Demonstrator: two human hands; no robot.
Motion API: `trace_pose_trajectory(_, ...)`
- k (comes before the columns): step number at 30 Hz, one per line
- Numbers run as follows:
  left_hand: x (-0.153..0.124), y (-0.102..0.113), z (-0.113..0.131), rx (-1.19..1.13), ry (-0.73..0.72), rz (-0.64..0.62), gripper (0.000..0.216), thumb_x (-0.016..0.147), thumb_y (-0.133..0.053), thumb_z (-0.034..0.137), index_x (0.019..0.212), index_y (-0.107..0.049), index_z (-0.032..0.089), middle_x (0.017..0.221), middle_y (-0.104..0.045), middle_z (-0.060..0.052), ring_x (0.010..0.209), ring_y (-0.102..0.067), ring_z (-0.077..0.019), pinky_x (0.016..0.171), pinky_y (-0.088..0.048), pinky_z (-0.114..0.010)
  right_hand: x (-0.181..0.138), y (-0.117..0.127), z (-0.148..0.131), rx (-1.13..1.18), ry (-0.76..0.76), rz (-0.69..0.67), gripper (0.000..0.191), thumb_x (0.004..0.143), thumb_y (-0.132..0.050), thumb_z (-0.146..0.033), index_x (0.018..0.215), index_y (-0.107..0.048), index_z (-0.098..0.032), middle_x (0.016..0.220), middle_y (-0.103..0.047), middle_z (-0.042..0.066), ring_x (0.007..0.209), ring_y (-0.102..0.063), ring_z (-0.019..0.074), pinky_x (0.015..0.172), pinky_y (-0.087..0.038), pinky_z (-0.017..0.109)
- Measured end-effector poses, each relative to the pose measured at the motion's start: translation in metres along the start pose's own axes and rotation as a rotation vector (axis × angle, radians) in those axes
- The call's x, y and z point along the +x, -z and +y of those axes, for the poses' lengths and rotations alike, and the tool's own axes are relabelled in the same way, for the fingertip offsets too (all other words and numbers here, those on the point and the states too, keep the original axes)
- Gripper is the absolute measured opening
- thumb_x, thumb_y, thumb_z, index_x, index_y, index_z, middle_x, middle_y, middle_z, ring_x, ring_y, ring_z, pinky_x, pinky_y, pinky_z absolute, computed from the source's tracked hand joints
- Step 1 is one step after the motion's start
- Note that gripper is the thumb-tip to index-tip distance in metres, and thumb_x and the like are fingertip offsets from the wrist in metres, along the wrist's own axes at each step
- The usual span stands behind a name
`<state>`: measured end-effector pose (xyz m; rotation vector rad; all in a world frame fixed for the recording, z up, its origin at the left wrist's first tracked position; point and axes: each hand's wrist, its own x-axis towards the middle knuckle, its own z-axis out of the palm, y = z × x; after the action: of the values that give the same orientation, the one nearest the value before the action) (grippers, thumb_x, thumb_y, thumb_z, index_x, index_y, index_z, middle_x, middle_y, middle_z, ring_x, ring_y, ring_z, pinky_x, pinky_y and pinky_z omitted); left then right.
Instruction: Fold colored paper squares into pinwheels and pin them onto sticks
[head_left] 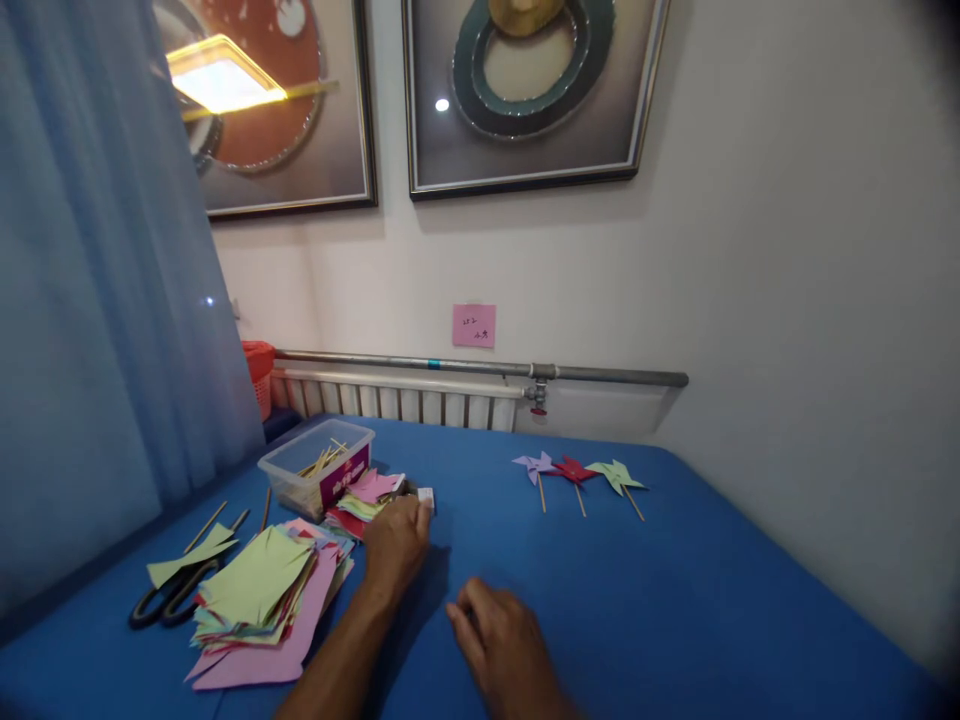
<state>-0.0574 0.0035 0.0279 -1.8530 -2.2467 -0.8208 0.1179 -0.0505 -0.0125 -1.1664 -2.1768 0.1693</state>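
My left hand point(397, 541) reaches forward to the small white-labelled item point(426, 497) and a dark object beside it. Its fingers are curled down, and their tips are hidden behind the hand. Just left of it lies a smaller pile of coloured paper pieces point(361, 508), pink on top. Closer to me, my right hand point(501, 640) is above the blue surface with thumb and fingers drawn together; anything between them is too small to make out. A big stack of cut paper squares point(259, 580), pale green uppermost, sits left of my left forearm.
Black-handled scissors point(176, 595) lie under a pale green paper piece point(193, 556). A clear plastic box point(319, 465) holds wooden sticks. Three paper pinwheels, purple point(535, 466), red point(575, 471) and green point(616, 476), lie at the back right of the blue table point(675, 600).
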Motion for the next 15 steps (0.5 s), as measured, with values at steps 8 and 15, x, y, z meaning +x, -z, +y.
trace_pose_trajectory(8, 0.026, 0.022, -0.044, 0.109, 0.317, 0.149, 0.042, 0.107, -0.037, 0.036, 0.096, -0.074, 0.018, 0.096, -0.077, -0.012, 0.085, -0.068, -0.0249, 0.07, -0.037, -0.033, -0.006, -0.01, 0.01, 0.166, -0.163, -0.118, 0.026, 0.1, -0.05, -0.03, 0.075, -0.053, -0.023, 0.062, -0.063, -0.002, 0.055, -0.057, 0.0141, 0.056, -0.032, 0.026)
trace_pose_trajectory(15, -0.011, -0.012, 0.019, 0.085, -0.203, 0.056, 0.031, 0.103, -0.048, 0.028, 0.089, -0.074, 0.018, 0.09, -0.073, -0.011, 0.089, -0.066, -0.0238, 0.079, -0.042, -0.033, -0.001, -0.011, 0.008, 0.234, -0.195, -0.141, 0.024, 0.097, -0.05, -0.03, 0.074, -0.051, -0.024, 0.061, -0.059, -0.003, 0.055, -0.053, 0.0142, 0.057, -0.03, 0.026)
